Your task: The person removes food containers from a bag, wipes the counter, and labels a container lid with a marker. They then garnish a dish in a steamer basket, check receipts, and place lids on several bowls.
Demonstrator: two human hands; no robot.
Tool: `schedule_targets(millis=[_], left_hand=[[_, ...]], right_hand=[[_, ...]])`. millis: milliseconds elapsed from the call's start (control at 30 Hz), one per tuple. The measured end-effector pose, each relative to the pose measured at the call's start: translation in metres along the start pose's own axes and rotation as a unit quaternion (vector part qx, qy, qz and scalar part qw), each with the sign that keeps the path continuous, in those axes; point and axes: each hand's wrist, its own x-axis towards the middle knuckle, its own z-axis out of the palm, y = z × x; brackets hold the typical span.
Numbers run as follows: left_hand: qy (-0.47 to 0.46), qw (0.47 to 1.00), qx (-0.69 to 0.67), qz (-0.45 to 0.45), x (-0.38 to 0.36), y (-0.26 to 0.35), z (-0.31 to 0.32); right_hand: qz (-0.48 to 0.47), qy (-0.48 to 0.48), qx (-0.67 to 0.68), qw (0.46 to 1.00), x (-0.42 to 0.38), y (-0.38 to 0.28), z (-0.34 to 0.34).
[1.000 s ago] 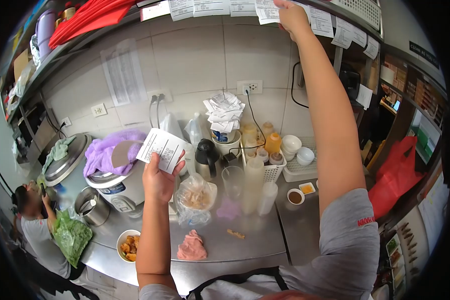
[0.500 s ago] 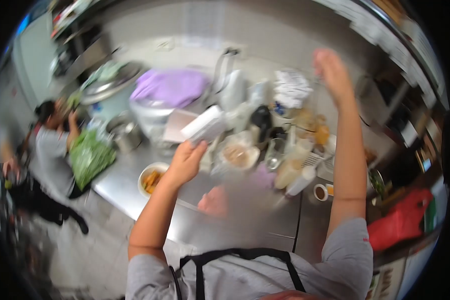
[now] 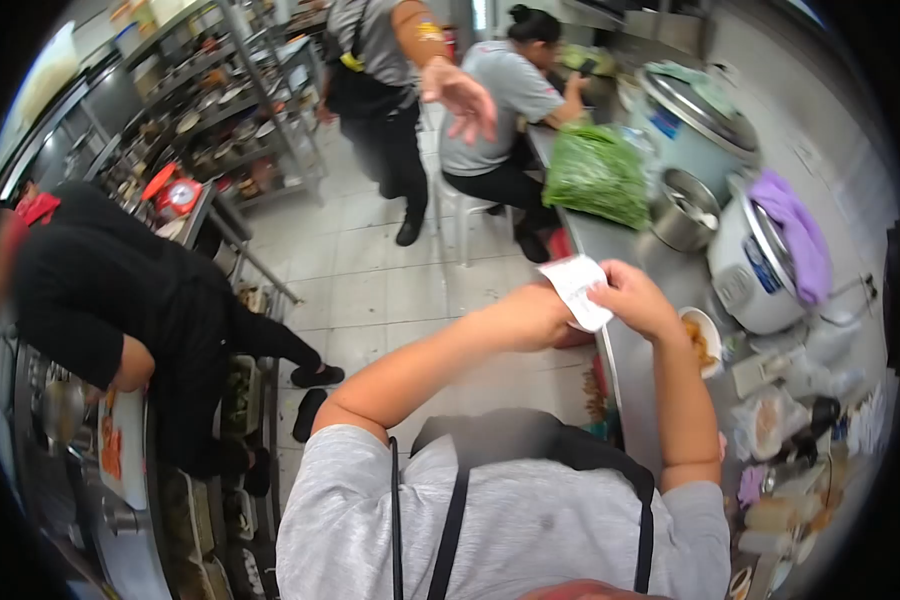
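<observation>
A small white paper slip with faint print is held up in front of me, over the edge of the steel counter. My right hand pinches its right side between thumb and fingers. My left hand is at the slip's left edge, with its fingers partly hidden behind the paper; what they grip cannot be made out. Beside my right forearm, a white bowl of orange food sits on the counter.
Leafy greens in a bag, a metal pot and rice cookers line the counter. One co-worker sits; another stands with a hand stretched out. A person in black bends over the left counter.
The view has swung left toward the aisle and co-workers. My hands, far apart before, are now together at the paper slip, and my raised right hand has come down.
</observation>
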Motion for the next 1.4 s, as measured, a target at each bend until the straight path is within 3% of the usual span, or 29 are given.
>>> schedule_targets(millis=[33,67,167,200,233,300,333,367,400,467,500,567,600,633,700,733,767,833,967,1000,1067,1133,1167,1233,1300,1367,1400], left_hand=[[0.024,0.999,-0.013,-0.037,-0.016,-0.013,-0.021],[0.048,0.996,-0.026,-0.071,-0.029,-0.026,-0.045],[0.195,0.959,-0.057,-0.199,-0.058,-0.087,-0.093],[0.265,0.905,-0.179,-0.279,-0.065,-0.109,-0.109],[0.326,0.825,-0.296,-0.353,-0.067,-0.127,-0.124],[0.498,0.756,-0.320,-0.279,-0.066,-0.150,-0.150],[0.523,0.743,-0.294,-0.298,-0.064,-0.167,-0.159],[0.492,0.736,-0.325,-0.332,-0.062,-0.181,-0.166],[0.460,0.728,-0.354,-0.363,-0.060,-0.194,-0.173],[0.392,0.711,-0.375,-0.448,-0.055,-0.224,-0.183],[0.440,0.683,-0.379,-0.443,-0.050,-0.235,-0.182],[0.372,0.723,-0.395,-0.427,-0.060,-0.261,-0.193],[0.405,0.691,-0.399,-0.447,-0.060,-0.270,-0.195],[0.378,0.707,-0.425,-0.420,-0.077,-0.302,-0.192],[0.547,0.650,-0.319,-0.421,-0.090,-0.338,-0.195],[0.502,0.621,-0.363,-0.480,-0.098,-0.332,-0.221],[0.512,0.579,-0.393,-0.497,-0.121,-0.360,-0.235],[0.578,0.541,-0.422,-0.441,-0.174,-0.408,-0.284],[0.699,0.490,-0.315,-0.415,-0.265,-0.415,-0.428],[0.741,0.471,-0.234,-0.418,-0.273,-0.401,-0.461],[0.738,0.533,0.004,-0.414,-0.322,-0.389,-0.530],[0.705,0.477,0.207,-0.482,-0.398,-0.385,-0.606],[0.765,0.501,0.170,-0.367,-0.345,-0.349,-0.608],[0.770,0.472,0.208,-0.375,-0.377,-0.340,-0.669],[0.757,0.498,0.234,-0.351,-0.399,-0.339,-0.724],[0.788,0.485,0.234,-0.297,-0.395,-0.339,-0.773],[0.794,0.482,0.242,-0.280,-0.405,-0.341,-0.805]], right_hand=[[-0.028,0.010,0.014,0.999,0.029,-0.003,0.021],[-0.087,0.023,0.124,0.988,0.055,-0.012,0.047],[-0.243,0.204,0.240,0.918,0.125,-0.042,0.080],[-0.275,0.193,0.299,0.893,0.148,-0.054,0.087],[-0.265,0.177,0.264,0.910,0.169,-0.062,0.094],[-0.237,0.147,0.196,0.940,0.205,-0.073,0.116],[-0.232,0.175,0.143,0.946,0.222,-0.079,0.131],[-0.228,0.201,0.087,0.949,0.242,-0.083,0.143],[-0.219,0.256,-0.080,0.938,0.272,-0.072,0.149],[-0.252,0.290,-0.183,0.905,0.293,-0.083,0.165],[-0.257,0.288,-0.227,0.894,0.309,-0.081,0.172],[-0.245,0.267,-0.278,0.890,0.337,-0.082,0.187],[-0.244,0.252,-0.302,0.886,0.352,-0.084,0.194],[-0.250,0.232,-0.318,0.884,0.366,-0.085,0.202],[-0.277,0.191,-0.351,0.874,0.399,-0.091,0.208],[-0.272,0.165,-0.371,0.873,0.422,-0.088,0.212],[-0.277,0.130,-0.408,0.860,0.443,-0.089,0.214],[-0.312,0.062,-0.444,0.838,0.490,-0.082,0.228],[-0.296,-0.029,-0.472,0.830,0.558,-0.087,0.271],[-0.290,-0.034,-0.457,0.840,0.578,-0.086,0.283],[-0.274,-0.040,-0.435,0.857,0.613,-0.093,0.305],[-0.249,-0.031,-0.427,0.869,0.651,-0.104,0.330],[-0.225,-0.035,-0.427,0.875,0.677,-0.101,0.343],[-0.199,-0.036,-0.410,0.889,0.720,-0.099,0.365],[-0.159,-0.043,-0.353,0.921,0.751,-0.101,0.384],[-0.190,-0.023,-0.353,0.916,0.792,-0.074,0.412],[-0.134,-0.065,-0.359,0.921,0.807,-0.066,0.420]])
